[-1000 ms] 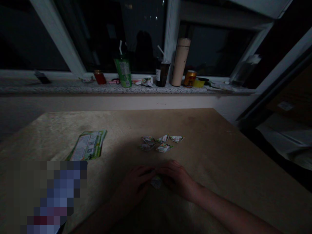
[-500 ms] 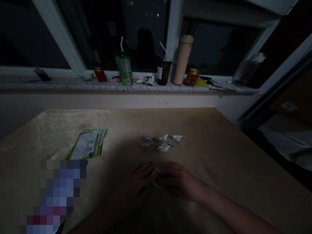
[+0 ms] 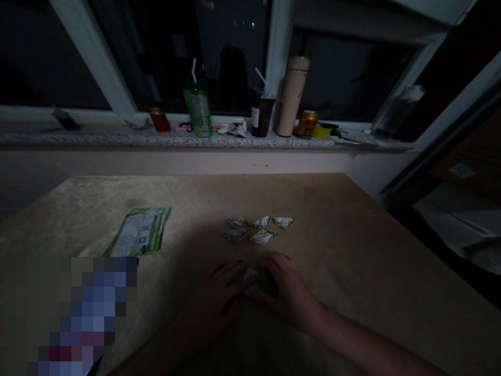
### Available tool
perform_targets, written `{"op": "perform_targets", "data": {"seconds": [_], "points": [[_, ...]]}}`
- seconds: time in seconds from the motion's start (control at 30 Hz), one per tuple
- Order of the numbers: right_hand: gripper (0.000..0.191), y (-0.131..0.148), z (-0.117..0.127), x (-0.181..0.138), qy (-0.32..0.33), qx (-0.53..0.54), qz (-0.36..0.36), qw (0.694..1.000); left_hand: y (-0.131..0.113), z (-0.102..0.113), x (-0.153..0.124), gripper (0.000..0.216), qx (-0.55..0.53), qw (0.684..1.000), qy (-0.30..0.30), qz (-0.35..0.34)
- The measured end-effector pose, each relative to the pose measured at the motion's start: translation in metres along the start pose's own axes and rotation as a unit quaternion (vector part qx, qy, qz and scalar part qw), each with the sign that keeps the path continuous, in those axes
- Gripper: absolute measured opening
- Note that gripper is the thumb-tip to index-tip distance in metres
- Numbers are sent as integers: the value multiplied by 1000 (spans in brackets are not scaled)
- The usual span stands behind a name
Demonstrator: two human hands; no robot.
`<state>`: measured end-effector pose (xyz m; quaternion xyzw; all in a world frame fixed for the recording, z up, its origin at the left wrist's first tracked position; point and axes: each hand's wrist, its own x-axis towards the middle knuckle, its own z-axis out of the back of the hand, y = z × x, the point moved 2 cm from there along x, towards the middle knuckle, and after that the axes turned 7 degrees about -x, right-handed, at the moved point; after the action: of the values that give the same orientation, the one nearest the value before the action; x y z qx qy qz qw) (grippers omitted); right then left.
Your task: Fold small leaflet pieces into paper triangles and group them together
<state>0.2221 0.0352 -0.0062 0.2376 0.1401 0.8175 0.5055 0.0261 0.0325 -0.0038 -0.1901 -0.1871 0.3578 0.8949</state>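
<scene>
My left hand (image 3: pixel 219 295) and my right hand (image 3: pixel 284 287) rest together on the tan table (image 3: pixel 352 245), near its front. Between their fingertips lies a small folded paper piece (image 3: pixel 252 277), and both hands pinch and press on it. Just beyond the hands sits a cluster of several small folded paper shapes (image 3: pixel 258 228), printed green and white. The light is dim and the fingers are partly in shadow.
A green printed leaflet (image 3: pixel 141 232) lies flat on the table at the left. The stone windowsill (image 3: pixel 117 137) behind holds a green cup with a straw (image 3: pixel 199 112), a dark cup (image 3: pixel 261 115), a tall beige flask (image 3: pixel 290 96), two cans and scraps.
Both hands have shifted slightly away from me on the table while working the paper piece. The piece now shows higher between the fingertips.
</scene>
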Motion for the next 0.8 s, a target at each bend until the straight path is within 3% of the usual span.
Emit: {"op": "perform_targets", "data": {"seconds": [0.17, 0.3, 0.57, 0.7, 0.8], "points": [[42, -2, -2, 1, 8, 13, 18, 1000, 2, -3, -1, 54, -22, 999, -29, 34], [42, -2, -4, 0, 20, 87, 11, 996, 9, -6, -1, 51, -64, 993, -51, 87], [55, -5, -17, -1, 17, 300, -92, 949, 5, 2, 4, 28, -246, 958, -41, 138], [44, -5, -19, 2, 14, 341, -120, 932, -2, 3, 5, 27, -293, 942, -34, 162], [28, -6, -20, 3, 29, 316, -134, 939, -4, 3, 6, 28, -323, 927, -38, 185]]}}
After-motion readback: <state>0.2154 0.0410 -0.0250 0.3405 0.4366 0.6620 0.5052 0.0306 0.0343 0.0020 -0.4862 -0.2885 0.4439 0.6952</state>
